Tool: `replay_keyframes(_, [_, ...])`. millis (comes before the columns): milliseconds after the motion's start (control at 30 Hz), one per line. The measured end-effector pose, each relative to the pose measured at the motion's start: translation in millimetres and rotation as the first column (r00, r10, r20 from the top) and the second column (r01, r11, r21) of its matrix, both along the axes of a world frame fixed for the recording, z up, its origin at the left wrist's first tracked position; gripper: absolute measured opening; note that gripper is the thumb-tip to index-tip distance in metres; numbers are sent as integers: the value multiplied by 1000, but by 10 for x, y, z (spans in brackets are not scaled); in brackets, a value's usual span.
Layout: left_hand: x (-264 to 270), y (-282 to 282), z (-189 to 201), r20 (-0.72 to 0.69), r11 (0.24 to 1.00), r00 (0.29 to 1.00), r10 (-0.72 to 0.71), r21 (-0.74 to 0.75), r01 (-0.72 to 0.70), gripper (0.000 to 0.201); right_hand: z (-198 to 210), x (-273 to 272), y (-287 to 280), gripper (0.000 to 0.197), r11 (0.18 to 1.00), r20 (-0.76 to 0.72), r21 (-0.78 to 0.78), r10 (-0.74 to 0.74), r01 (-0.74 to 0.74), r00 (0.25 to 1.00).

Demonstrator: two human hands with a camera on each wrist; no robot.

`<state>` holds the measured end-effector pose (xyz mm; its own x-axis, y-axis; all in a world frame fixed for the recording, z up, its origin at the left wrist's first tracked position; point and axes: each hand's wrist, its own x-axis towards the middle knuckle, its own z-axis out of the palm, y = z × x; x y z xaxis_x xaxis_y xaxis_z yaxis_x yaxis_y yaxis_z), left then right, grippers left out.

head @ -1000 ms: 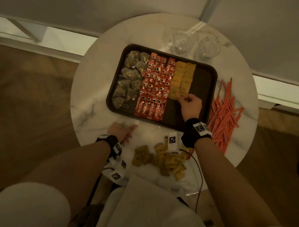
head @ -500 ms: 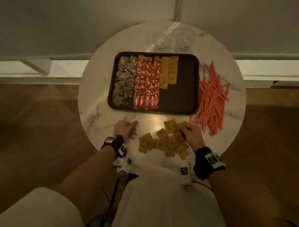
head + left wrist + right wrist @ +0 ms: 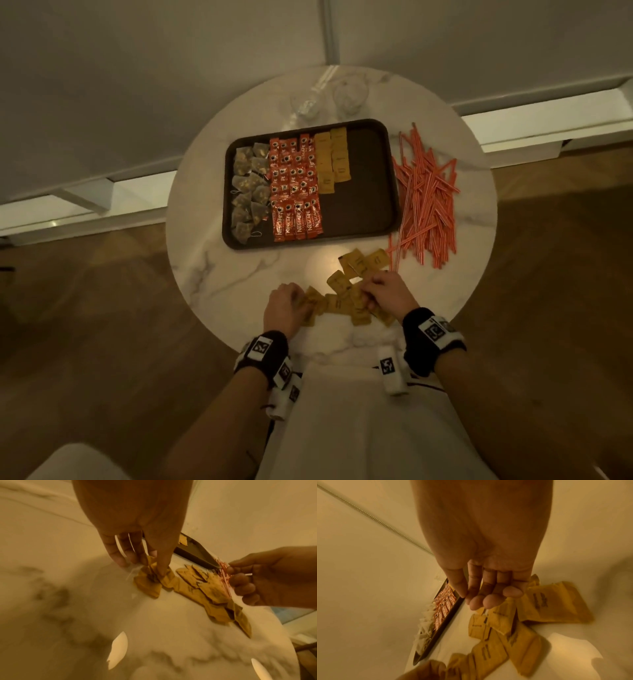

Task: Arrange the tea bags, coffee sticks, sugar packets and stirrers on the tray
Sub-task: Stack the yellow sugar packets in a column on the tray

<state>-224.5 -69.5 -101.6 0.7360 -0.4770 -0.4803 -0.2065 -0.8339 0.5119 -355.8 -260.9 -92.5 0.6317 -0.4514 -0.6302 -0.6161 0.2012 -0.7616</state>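
On the dark tray [image 3: 359, 205], tea bags [image 3: 248, 192] fill the left, red coffee sticks [image 3: 294, 185] the middle, and yellow sugar packets [image 3: 332, 157] form two short columns beside them. More loose sugar packets [image 3: 356, 270] are scattered on the table in front of the tray. My left hand [image 3: 298, 301] is at the pile's left end and pinches a packet [image 3: 149, 562] between thumb and fingers. My right hand [image 3: 371, 287] hovers over the pile's right side, its fingers [image 3: 488, 603] loosely curled with nothing seen between them. Orange stirrers [image 3: 428, 202] lie heaped right of the tray.
The round marble table [image 3: 212, 274] stands against a pale wall. Two clear glasses [image 3: 308, 99] stand behind the tray. The tray's right third is bare. A white cloth [image 3: 359, 411] covers my lap at the table's near edge.
My right hand has left the sugar columns on the tray and come back to the loose packets. My left hand has slid right onto the pile's left end.
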Motion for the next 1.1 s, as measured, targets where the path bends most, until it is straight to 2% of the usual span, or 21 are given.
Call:
replay_keyframes(200, [62,7,92,-115,973,979,170,-136,-185,17,7,91,176,21,994,-35,-1,107,-107,994])
replay_keyframes(300, [88,16,183,-186,938,956,227,-223,-266,21,62,178,242,8,986,-14,-3,165,-166,986])
replay_keyframes(333, [88,3,222,-219,928,951,219,-253,-272,23,91,210,259,3,984,6,-4,178,-178,984])
replay_keyframes(433, [62,-75,362,-266,918,955,133,-330,-220,24,152,298,276,19,974,38,-30,226,-225,973])
replay_keyframes(500, [47,-133,430,-300,906,947,112,-360,-221,19,215,344,274,10,976,83,-21,217,-216,973])
replay_keyframes(533, [48,-155,456,-319,897,940,120,-370,-240,16,234,359,269,4,979,115,-14,202,-202,973])
replay_keyframes(633, [57,-208,529,-384,856,905,182,-391,-338,13,267,381,229,11,984,154,-32,178,-175,972])
replay_keyframes(733, [65,-258,559,-431,808,870,241,-408,-426,17,290,387,195,8,969,147,-7,244,-246,958])
replay_keyframes(833, [61,-314,571,-447,795,856,260,-405,-453,16,321,398,168,9,960,147,3,278,-281,949])
replay_keyframes(967, [92,-362,598,-450,778,848,281,-411,-476,11,290,392,89,7,972,170,-91,230,-217,958])
replay_keyframes(1100, [138,-377,604,-461,787,841,283,-389,-479,15,292,386,28,4,944,161,-124,324,-306,932])
